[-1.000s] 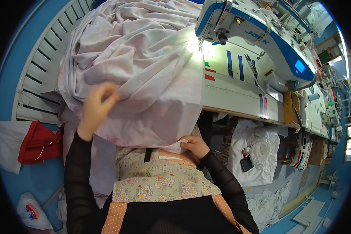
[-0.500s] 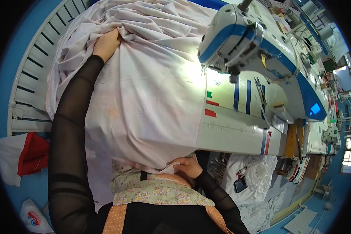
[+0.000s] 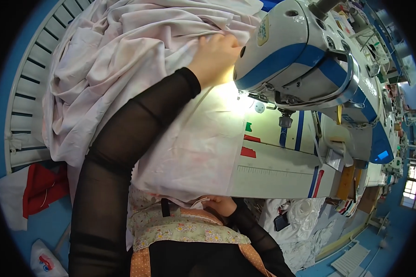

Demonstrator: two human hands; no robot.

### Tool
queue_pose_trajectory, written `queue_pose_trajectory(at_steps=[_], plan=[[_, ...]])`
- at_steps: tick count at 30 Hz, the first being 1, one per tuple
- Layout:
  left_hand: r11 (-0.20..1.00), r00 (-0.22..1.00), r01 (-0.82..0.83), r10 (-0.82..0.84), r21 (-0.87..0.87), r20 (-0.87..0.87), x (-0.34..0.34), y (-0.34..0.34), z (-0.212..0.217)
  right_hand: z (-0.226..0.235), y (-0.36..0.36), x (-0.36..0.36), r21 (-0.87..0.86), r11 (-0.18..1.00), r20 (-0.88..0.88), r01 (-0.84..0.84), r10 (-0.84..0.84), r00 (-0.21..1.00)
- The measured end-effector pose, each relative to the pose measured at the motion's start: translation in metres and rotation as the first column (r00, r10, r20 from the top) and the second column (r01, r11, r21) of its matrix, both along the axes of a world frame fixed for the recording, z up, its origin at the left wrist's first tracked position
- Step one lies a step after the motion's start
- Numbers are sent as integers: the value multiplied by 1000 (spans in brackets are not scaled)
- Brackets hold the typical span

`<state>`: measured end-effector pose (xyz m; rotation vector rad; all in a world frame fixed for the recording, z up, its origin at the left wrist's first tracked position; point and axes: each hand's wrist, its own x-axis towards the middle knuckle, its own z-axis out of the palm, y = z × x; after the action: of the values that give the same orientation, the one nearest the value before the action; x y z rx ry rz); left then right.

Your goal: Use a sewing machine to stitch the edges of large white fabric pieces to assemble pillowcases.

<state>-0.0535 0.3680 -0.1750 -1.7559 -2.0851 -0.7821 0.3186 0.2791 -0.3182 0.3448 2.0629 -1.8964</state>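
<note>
- And here's the pale cloth [image 3: 185,152], spread over the bench [image 3: 277,182] to the left of the sewing machine [image 3: 282,51], its straight right edge running from the bright patch under the machine head down to the person's lap.
- Left hand [image 3: 215,57] is right up there beside the machine head, back of the hand uppermost, fingers bent down onto the cloth; their tips are lost from sight, so whether they pinch or merely press, I cannot tell.
- Right hand [image 3: 221,205] is low at the lap, thumb and fingers closed together on the near corner of that same cloth, no gap showing.
- So how far along? The near stretch lies fairly smooth, with shallow creases; that part looks laid out.
- Beyond and to the left, a big heap of folds sits unspread, so plenty appears left to handle.
- Is there stitching along that edge? Glare swamps the needle area, and no seam can be made out, so finished length is anyone's guess.
- Over on the bench, the snips [image 3: 317,127] lie untouched, both hands well apart from them.
</note>
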Motion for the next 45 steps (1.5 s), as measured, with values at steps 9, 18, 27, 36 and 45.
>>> queue_pose_trajectory(at_steps=[9,18,27,36,45], plan=[[986,973,122,-142,117,180,6,-1,0,31,8,-8,43,999,141,-29,23,990],[980,930,189,-200,68,309,-27,30,-5,32,11,1,376,920,-192,114,-42,980],[978,976,208,-209,25,60,-72,59,-15,72,6,-19,389,887,-358,249,-104,928],[958,983,182,-174,222,-55,-5,-6,-10,79,7,-19,408,859,-467,309,-94,879],[998,998,63,-63,-4,4,-32,13,5,103,16,-37,406,830,-565,382,-101,819]])
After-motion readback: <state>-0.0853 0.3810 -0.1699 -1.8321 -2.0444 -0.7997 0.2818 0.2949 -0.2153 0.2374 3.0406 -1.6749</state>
